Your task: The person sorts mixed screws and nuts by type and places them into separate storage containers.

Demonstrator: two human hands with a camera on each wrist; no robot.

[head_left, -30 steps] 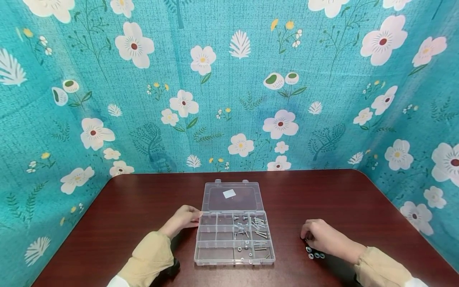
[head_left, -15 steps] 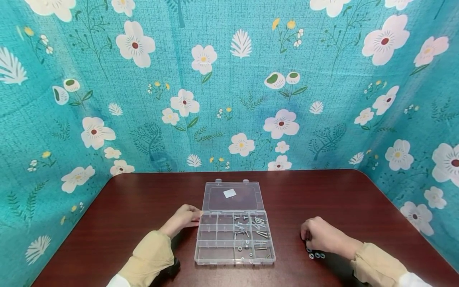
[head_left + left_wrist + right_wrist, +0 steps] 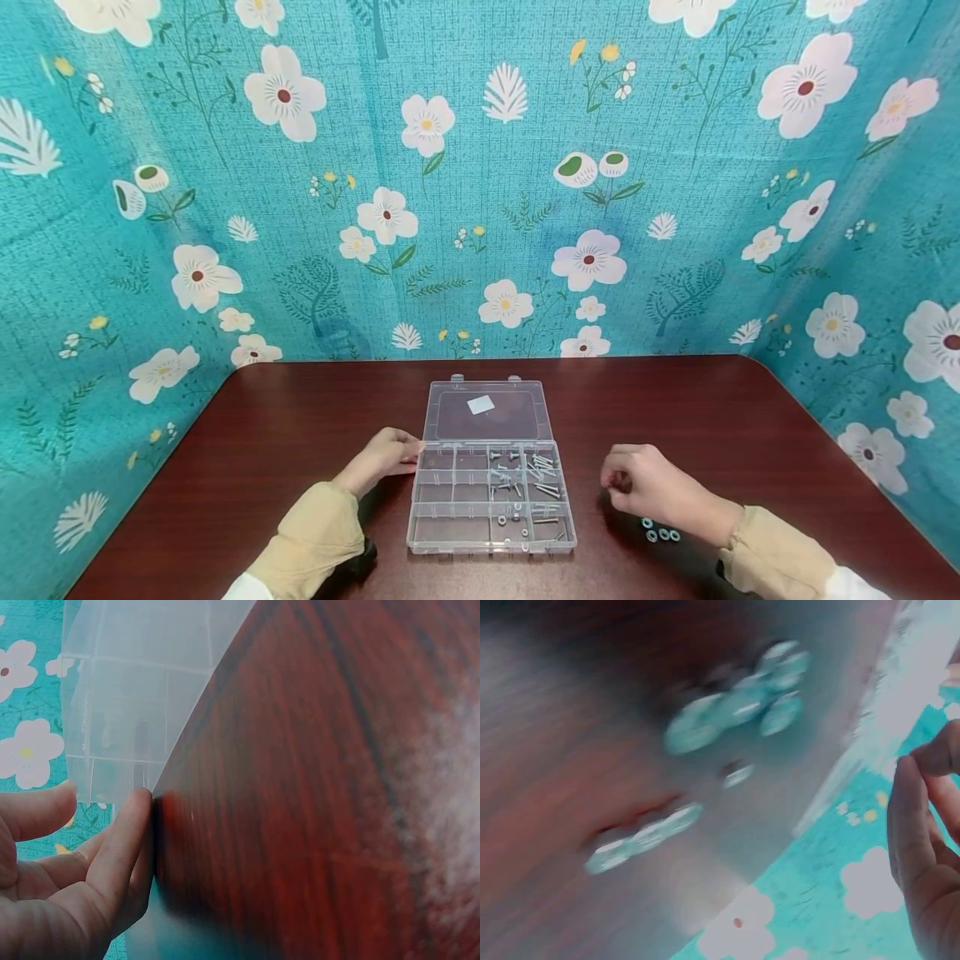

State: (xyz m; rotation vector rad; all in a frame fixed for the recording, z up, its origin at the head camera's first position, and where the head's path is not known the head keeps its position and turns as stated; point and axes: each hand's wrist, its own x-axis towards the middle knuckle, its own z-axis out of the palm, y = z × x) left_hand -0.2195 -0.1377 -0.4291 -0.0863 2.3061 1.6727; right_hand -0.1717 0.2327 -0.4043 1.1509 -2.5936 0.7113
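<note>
A clear plastic compartment box (image 3: 453, 528) lies with its lid folded back. At its left edge rests my left hand (image 3: 381, 458); in the left wrist view the thumb stands apart and the fairly straight fingers (image 3: 124, 838) touch the box's side (image 3: 124, 712). My right hand (image 3: 648, 483) is over the table right of the box, thumb and forefinger pinched together on what seems to be a small nut, mostly hidden by the fingertips. Several shiny nuts (image 3: 663, 534) lie below that hand. They look blurred in the right wrist view, in a cluster (image 3: 742, 705) and a row (image 3: 646, 837).
Bolts and screws (image 3: 542, 467) fill the box's right-hand compartments, with a few nuts (image 3: 502, 520) near the front. A white label (image 3: 480, 405) is on the lid (image 3: 517, 417). The dark red table (image 3: 315, 392) meets a flowered teal cloth (image 3: 450, 317) behind and at both sides.
My right hand has lifted away from the loose nuts and moved left toward the box, fingertips pinched. The left hand keeps its place at the box's edge.
</note>
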